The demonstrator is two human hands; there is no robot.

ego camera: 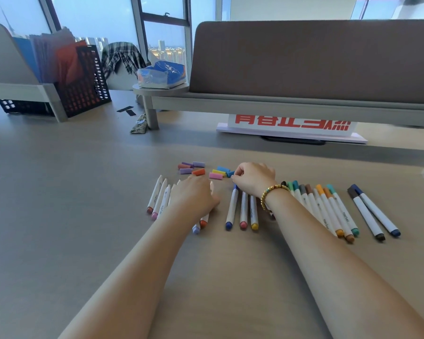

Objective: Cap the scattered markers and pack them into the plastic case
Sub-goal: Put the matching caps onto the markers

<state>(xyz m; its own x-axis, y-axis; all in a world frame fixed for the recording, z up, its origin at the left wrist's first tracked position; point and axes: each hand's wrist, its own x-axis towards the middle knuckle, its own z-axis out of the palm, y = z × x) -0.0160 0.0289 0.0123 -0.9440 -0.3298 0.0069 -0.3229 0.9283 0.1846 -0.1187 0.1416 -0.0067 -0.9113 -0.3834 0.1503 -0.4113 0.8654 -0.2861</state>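
On the right of the tabletop (pixel 83 216), a row of capped markers (pixel 333 209) lies done, while uncapped markers (pixel 157 196) at left and loose caps (pixel 198 171) beyond them remain. The right hand (pixel 253 178) pinches a blue cap (pixel 230 174); the left hand (pixel 194 194) rests flat on uncapped pens, grip open. No plastic case shows, so I judge packing is not begun.

Hands over marker rows on counter (pixel 83 192)
Right hand (pixel 252 178) pinches blue cap (pixel 230 173); left hand (pixel 194 194) rests flat on uncapped markers (pixel 157 196).
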